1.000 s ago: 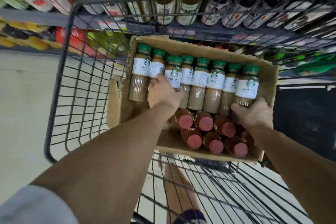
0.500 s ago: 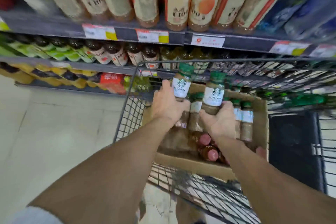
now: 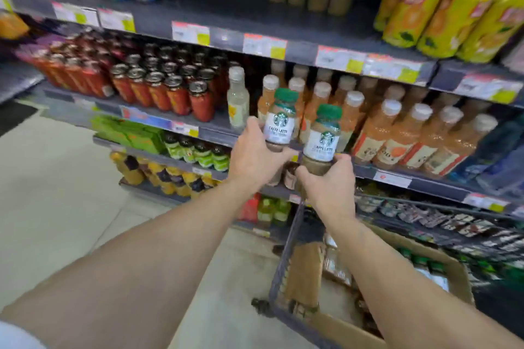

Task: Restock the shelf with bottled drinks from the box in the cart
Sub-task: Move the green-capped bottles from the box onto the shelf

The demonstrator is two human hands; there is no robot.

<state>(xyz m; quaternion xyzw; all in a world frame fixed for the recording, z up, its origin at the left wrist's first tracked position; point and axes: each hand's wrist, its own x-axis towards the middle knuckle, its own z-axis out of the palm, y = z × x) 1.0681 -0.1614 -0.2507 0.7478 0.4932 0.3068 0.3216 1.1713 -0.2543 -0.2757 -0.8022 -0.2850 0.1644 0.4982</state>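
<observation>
Left hand (image 3: 256,154) and right hand (image 3: 329,178) each wrapped round a coffee bottle (image 3: 279,122); better kept upright, slid in over the shelf (image 3: 226,34) front edge.

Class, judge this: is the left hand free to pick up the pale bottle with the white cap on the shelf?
Probably not yet: the left hand already grips a coffee bottle, though nothing blocks the pale bottle.

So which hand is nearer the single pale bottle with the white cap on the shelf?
Left. The left hand, gripping a latte bottle, sits just below and right of the pale bottle. The right hand, holding the other latte bottle, is farther right.
</observation>
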